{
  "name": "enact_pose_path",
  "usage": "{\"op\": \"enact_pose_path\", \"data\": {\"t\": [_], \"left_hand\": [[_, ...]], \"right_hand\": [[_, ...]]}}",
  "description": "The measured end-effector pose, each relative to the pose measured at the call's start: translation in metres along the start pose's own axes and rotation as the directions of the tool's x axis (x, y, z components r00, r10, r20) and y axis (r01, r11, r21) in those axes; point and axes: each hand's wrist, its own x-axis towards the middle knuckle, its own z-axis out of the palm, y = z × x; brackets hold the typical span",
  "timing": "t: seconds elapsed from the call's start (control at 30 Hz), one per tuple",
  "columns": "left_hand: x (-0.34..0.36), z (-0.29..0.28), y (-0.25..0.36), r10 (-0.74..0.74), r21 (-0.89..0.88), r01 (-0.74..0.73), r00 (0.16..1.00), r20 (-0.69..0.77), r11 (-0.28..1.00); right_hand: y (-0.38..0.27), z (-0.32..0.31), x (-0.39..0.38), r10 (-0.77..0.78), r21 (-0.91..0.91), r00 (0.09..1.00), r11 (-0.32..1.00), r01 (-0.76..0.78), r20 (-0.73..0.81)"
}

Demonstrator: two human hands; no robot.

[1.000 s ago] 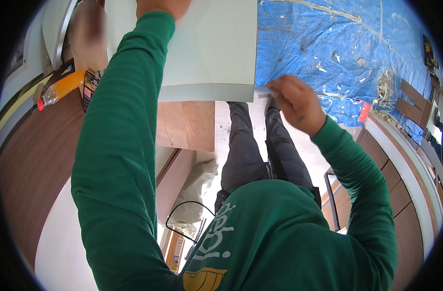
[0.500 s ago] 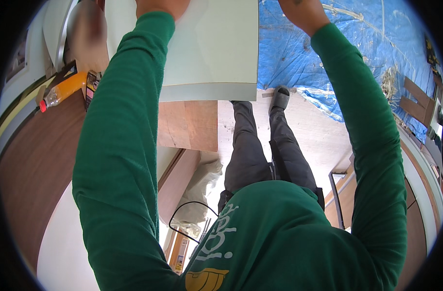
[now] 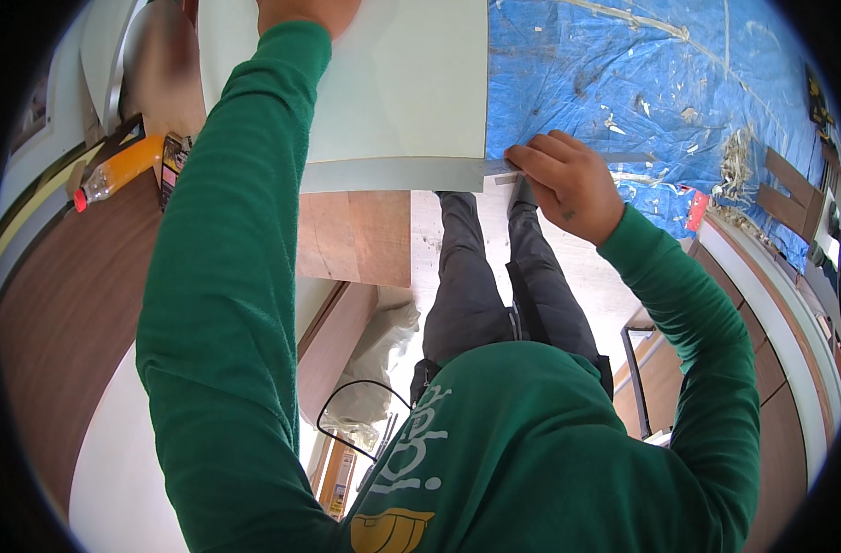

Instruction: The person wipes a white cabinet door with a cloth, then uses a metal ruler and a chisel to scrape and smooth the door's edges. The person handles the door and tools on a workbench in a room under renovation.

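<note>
My left hand (image 3: 310, 13) is at the top edge, over a pale, flat board (image 3: 402, 83); its fingers lie out of the picture. My right hand (image 3: 568, 180) is closed round a thin, flat grey strip (image 3: 628, 158) beside the board's near right corner. One end of the strip shows by the corner, the other sticks out to the right past my knuckles. Its exact kind I cannot tell. Along the board's near side runs a grey edge band (image 3: 383, 174).
A blue tarp (image 3: 605, 74) with scraps on it covers the floor at the far right. An orange drink bottle (image 3: 121, 170) lies at the left. Under the board is a wooden panel (image 3: 356, 240). My legs (image 3: 466, 295) stand below; a plastic bag (image 3: 383, 341) lies beside them.
My right hand has come down and inward from the top edge to the board's near right corner, and the grey strip now shows in it. The left hand has hardly moved.
</note>
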Motion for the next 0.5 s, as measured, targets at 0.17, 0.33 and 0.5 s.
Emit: {"op": "enact_pose_path", "data": {"t": [0.17, 0.33, 0.5], "left_hand": [[-0.003, -0.004, -0.002, -0.005, 0.01, 0.005, 1.0, -0.002, 1.0], [0.002, -0.003, 0.001, 0.002, -0.02, -0.002, 1.0, -0.001, 1.0], [0.0, -0.001, -0.002, 0.005, -0.01, -0.005, 1.0, -0.023, 1.0]], "right_hand": [[0.032, -0.022, 0.059, 0.202, 0.047, 0.96, 0.979, -0.196, -0.196], [0.077, -0.052, 0.146, 0.179, -0.049, 0.932, 0.978, -0.205, -0.316], [0.097, -0.052, 0.176, 0.092, -0.08, 0.945, 0.989, -0.123, -0.314]]}}
